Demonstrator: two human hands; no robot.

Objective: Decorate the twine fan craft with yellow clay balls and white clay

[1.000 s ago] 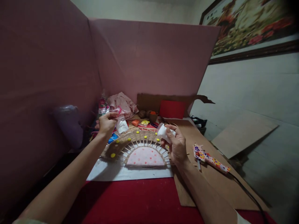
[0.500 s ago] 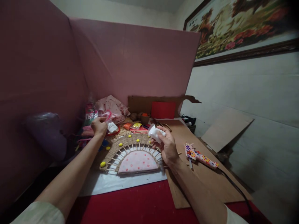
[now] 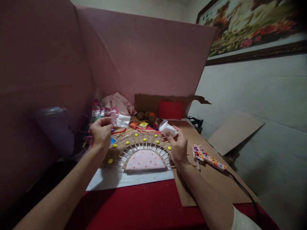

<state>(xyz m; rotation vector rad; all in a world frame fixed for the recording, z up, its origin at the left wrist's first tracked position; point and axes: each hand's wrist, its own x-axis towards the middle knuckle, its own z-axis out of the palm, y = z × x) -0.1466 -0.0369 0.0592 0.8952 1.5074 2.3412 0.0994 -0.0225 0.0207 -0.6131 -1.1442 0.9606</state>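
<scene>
White wad (image 3: pixel 168 129) — pinched in right hand (image 3: pixel 177 145) | left hand (image 3: pixel 101 132) curled (contents unclear) — above woven fan (image 3: pixel 141 140)

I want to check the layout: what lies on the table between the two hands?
In the head view, the woven half-round piece with yellow dots lies between the left hand and the right hand, which holds a white lump.

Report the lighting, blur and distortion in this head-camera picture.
Head view: dim, warm light; dark vignetting at the right corners; wide-angle bending of the pink board; the left hand and right hand slightly soft; the purple object blurred.
</scene>
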